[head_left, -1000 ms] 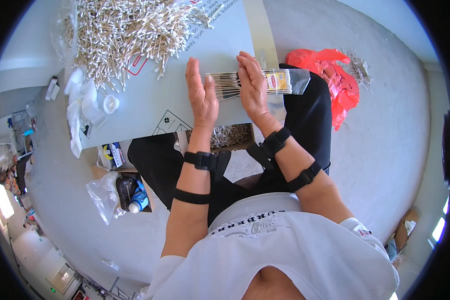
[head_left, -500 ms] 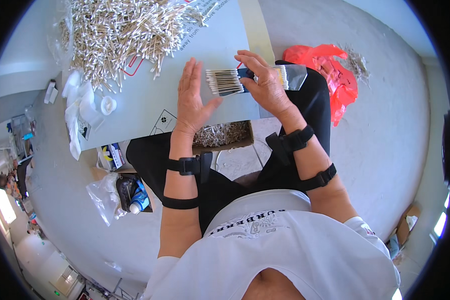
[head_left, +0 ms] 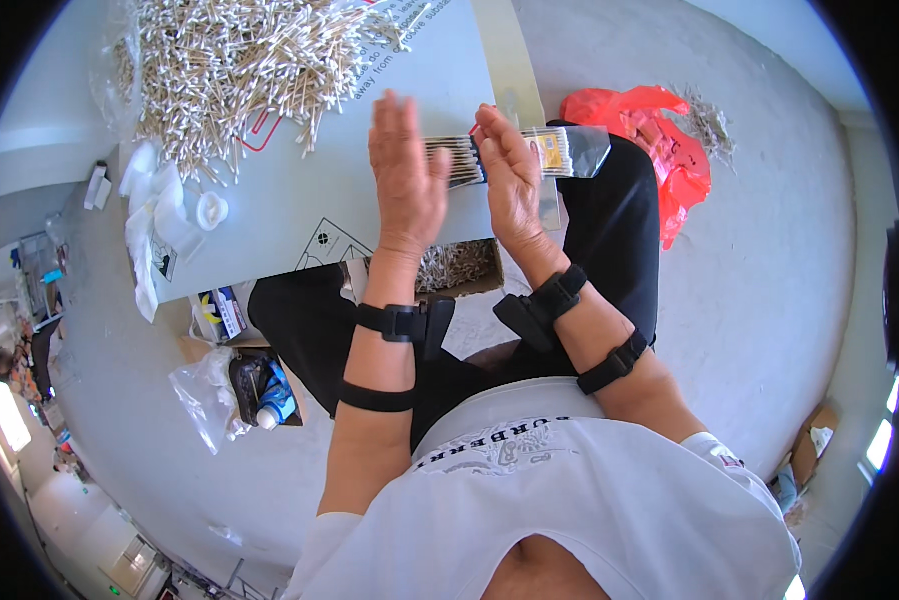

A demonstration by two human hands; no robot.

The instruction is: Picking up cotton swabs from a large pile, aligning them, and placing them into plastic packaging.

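Note:
A flat clear pack of cotton swabs, with a blue and yellow label, lies across the table near its right edge. My left hand is upright with fingers stretched out, at the pack's left end, its fingertips smeared by motion. It covers the left tips of the swabs. Over the middle of the pack is my right hand, its fingers straight and slanting away from me; whether it presses on the pack I cannot tell. Neither hand is closed round anything. A large heap of loose cotton swabs fills the table's far left.
White film and a small roll lie at the left of the grey table. Below its near edge stands a cardboard box of swabs. A red plastic bag is at the right; a box with bottles is lower left.
My left hand has moved right, over the left end of the pack. My right hand has straightened its fingers from a bent grasp and shifted left. The pack lies nearly as before.

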